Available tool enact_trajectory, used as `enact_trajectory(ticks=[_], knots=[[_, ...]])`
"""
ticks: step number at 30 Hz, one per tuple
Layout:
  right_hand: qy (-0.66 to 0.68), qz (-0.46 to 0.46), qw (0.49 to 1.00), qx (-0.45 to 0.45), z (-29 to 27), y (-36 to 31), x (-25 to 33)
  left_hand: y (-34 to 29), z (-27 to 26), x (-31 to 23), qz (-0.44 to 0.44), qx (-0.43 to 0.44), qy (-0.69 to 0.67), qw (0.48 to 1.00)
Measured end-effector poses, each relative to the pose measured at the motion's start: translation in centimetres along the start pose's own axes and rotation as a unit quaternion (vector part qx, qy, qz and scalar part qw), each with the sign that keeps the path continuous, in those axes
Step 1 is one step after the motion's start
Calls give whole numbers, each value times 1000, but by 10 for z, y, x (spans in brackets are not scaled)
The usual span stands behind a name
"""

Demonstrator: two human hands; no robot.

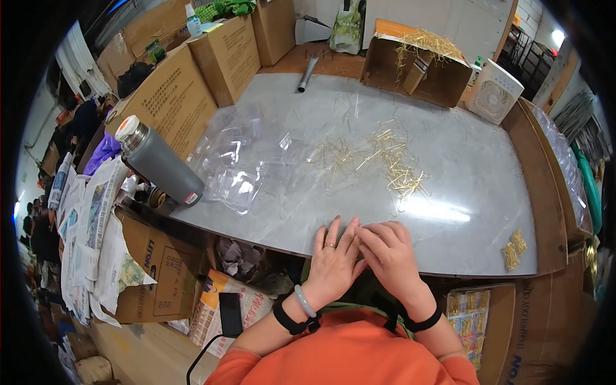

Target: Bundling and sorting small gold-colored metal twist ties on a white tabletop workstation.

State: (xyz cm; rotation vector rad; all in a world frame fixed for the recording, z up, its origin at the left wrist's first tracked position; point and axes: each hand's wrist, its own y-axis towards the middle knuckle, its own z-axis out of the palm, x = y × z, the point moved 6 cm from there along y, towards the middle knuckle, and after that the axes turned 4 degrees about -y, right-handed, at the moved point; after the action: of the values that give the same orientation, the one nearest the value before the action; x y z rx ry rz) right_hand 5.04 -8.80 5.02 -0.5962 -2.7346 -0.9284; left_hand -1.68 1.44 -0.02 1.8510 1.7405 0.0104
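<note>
Cardboard boxes [228, 61] wall off the far left of the grey worktop [282, 218], and an open carton [443, 83] lies on its side at the back, thin gold wire [433, 43] heaped on top. From my remote seat, I see both bare hands at the near edge: the left hand [330, 266] has its fingers partly spread, while the right hand [390, 253] is bunched narrow, their fingertips meeting. I cannot tell whether anything thin is pinched between them. Loose gold wire hooks [404, 183] lie scattered just beyond, around the middle. I also see a small gold bundle [515, 250] near the right corner, clear plastic packaging [240, 186] left of the hooks, and a grey bottle [163, 163] beside it.
</note>
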Motion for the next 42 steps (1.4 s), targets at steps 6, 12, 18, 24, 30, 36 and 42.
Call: enact_trajectory(ticks=[6,12,18,24,30,36,42], knots=[[-52,-26,998,1,7,7,-2,1,-3,0,-7,-23,-41,999],[-94,-47,994,-5,-6,10,-6,-1,-3,3,-35,-40,-84,995],[7,-27,997,70,4,7,-12,0,-1,4,-38,-34,-92,994],[100,125,987,-14,-26,-23,-48,8,-7,4,-10,3,-107,994],[59,117,991,-9,-23,-55,-33,15,-3,-7,31,30,-94,995],[162,175,971,-20,-14,-64,-41,17,5,-5,2,20,-115,993],[162,188,968,-32,-18,-68,-50,23,-2,8,8,106,-175,979]])
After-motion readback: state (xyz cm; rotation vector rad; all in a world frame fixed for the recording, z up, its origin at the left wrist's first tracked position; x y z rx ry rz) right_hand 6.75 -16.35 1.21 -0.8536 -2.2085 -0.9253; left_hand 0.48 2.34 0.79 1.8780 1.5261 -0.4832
